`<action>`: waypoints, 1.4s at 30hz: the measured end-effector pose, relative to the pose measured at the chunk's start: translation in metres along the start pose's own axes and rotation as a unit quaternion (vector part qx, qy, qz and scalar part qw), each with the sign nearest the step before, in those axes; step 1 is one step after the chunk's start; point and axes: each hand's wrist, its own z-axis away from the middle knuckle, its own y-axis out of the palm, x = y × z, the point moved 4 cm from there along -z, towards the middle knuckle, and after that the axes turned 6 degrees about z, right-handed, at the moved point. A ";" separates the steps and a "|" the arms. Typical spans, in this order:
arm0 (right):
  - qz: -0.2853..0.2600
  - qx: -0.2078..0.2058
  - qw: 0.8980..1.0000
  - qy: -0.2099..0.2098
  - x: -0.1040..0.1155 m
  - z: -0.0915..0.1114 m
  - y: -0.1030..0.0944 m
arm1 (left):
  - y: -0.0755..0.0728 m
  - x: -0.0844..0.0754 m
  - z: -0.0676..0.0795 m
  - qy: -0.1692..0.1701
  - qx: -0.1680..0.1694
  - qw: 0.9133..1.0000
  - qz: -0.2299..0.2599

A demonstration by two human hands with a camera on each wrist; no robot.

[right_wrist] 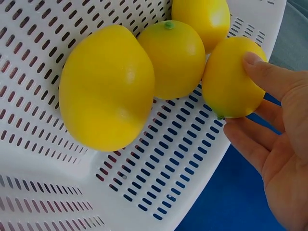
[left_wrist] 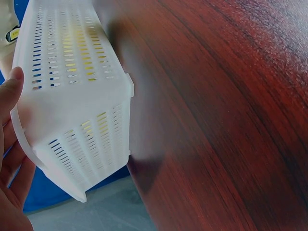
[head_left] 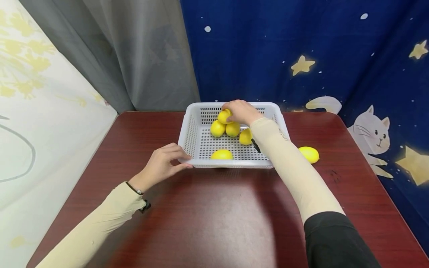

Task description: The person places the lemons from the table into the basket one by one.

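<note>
A white perforated plastic basket point(head_left: 234, 163) sits near the table's far edge. At its front left corner my left hand point(head_left: 163, 160) grips the rim, thumb on one side and fingers on the other in the left wrist view. My right hand point(head_left: 240, 111) reaches over the basket and holds a yellow lemon point(right_wrist: 232, 79) between thumb and fingers. That lemon is right against two others, a left lemon point(head_left: 217, 129) and a right lemon point(head_left: 232, 130). Another lemon point(head_left: 245, 137) lies below my right wrist, partly hidden by it. One more lemon point(head_left: 221, 154) is by the front wall.
A single lemon point(head_left: 309, 154) lies on the dark red wooden table point(head_left: 218, 212) to the right of the basket, beside my right forearm. Behind the table hang a grey curtain point(head_left: 157, 56) and a blue curtain point(head_left: 248, 48) with stars.
</note>
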 end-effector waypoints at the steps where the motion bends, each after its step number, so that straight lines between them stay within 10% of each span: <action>1: -0.002 -0.002 1.000 -0.001 0.000 0.000 0.000 | 0.000 0.000 0.000 0.000 0.000 1.000 -0.001; 42: -0.097 0.007 0.995 0.017 -0.016 0.007 -0.004 | 0.001 -0.001 0.000 -0.004 0.000 1.000 -0.007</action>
